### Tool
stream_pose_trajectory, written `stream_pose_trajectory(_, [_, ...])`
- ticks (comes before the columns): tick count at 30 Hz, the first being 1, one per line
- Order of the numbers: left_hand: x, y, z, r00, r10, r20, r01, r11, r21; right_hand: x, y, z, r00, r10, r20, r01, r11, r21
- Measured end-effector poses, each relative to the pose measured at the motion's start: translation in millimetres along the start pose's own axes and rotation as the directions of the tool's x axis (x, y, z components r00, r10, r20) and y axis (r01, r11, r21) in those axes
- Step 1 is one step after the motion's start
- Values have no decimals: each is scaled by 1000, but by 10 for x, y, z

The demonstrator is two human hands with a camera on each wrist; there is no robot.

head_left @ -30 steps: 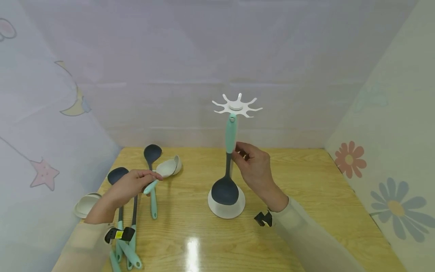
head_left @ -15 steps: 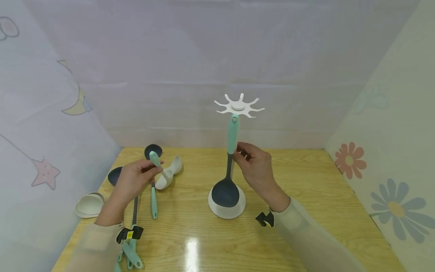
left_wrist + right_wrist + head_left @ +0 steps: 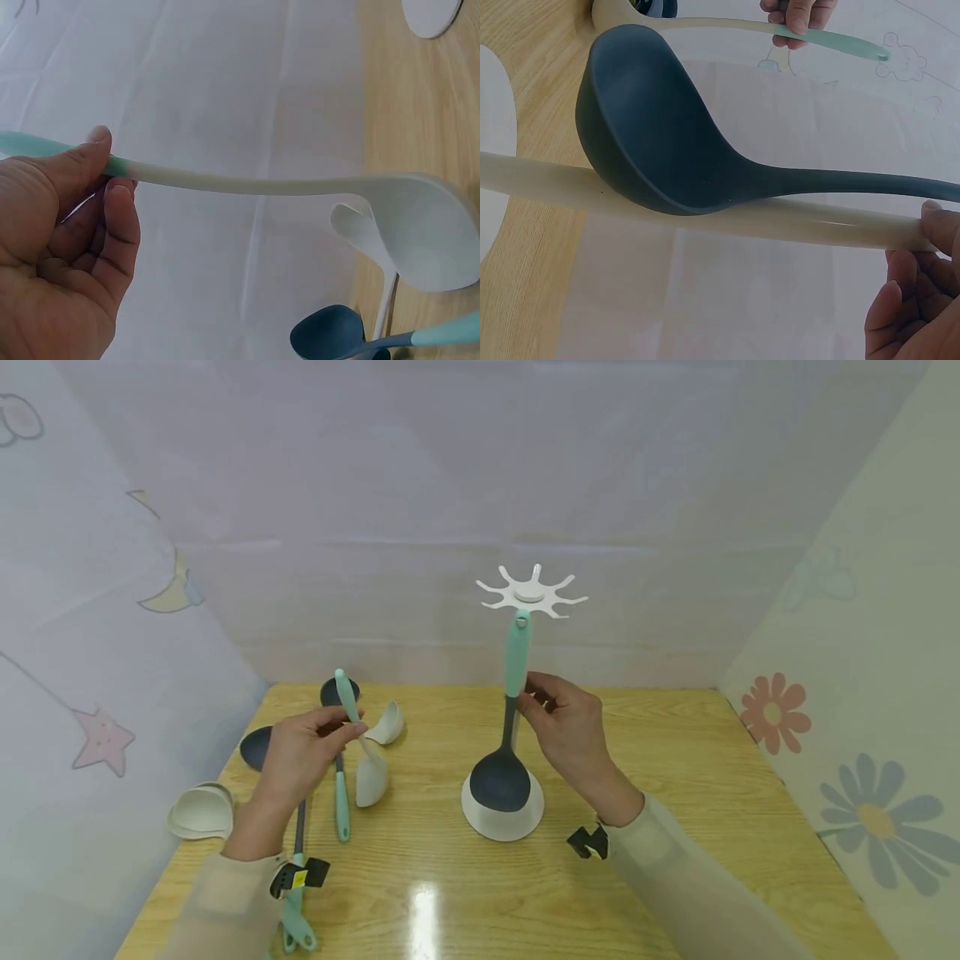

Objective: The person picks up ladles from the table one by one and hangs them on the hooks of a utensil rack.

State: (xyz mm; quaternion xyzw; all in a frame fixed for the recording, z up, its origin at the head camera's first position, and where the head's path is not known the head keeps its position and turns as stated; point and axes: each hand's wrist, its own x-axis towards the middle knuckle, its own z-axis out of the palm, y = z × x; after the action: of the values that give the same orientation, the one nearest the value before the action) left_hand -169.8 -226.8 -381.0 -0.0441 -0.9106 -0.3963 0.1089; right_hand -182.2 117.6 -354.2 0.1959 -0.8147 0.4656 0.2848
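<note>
My left hand [image 3: 300, 747] pinches a white ladle [image 3: 372, 781] at the lower end of its mint handle. The ladle is raised, handle up and bowl down, as the left wrist view also shows its white bowl [image 3: 435, 232]. With thumb and fingers, my right hand [image 3: 572, 731] grips the white pole [image 3: 825, 226] of a utensil stand. The stand's round base [image 3: 504, 828] rests on the table, and its top has several curved hooks [image 3: 528, 596]. A dark ladle [image 3: 500, 781] with a mint handle hangs from the stand, in front of the pole.
On the wooden table [image 3: 615, 893], another white ladle [image 3: 387, 724] and a dark ladle [image 3: 341, 692] lie behind my left hand. More white ladles [image 3: 201, 812] and a dark ladle [image 3: 257, 747] lie at the left edge, their mint handles [image 3: 300, 931] partly under my sleeve.
My left hand has moved slightly right and turned the white ladle handle up, lifting it off the other white ladle. My right hand stays at the pole.
</note>
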Motion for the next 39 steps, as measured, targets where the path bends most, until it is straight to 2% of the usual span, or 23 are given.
stream_pose_trajectory(5, [-9, 85, 15, 999, 5, -36, -7, 999, -53, 6, -7, -8, 1000, -1, 1, 1, 1000, -3])
stream_pose_trajectory(8, [-24, 160, 12, 997, 4, -79, -11, 996, -84, 5, -8, -9, 1000, 3, 3, -3, 1000, 0])
stream_pose_trajectory(14, [-64, 330, -8, 979, 17, -205, -57, 980, -191, -2, 1, 1, 1000, 30, 5, -30, 999, 16])
stream_pose_trajectory(18, [-101, 517, -20, 970, 16, -242, -84, 959, -272, -7, 1, 4, 999, 37, 2, -37, 999, 19])
stream_pose_trajectory(25, [-131, 903, 23, 968, 80, -238, -153, 940, -305, -8, 0, 7, 999, 34, -6, -34, 999, 9])
stream_pose_trajectory(32, [-125, 1167, 128, 970, 129, -204, -194, 920, -342, -11, 15, 18, 1000, 28, -13, -28, 1000, 2])
stream_pose_trajectory(35, [-106, 1256, 150, 972, 131, -192, -191, 921, -340, -11, 16, 19, 999, 30, -12, -30, 1000, 3])
stream_pose_trajectory(39, [-73, 1363, 146, 980, 126, -155, -169, 935, -311, -14, 15, 17, 1000, 28, -10, -28, 1000, 5])
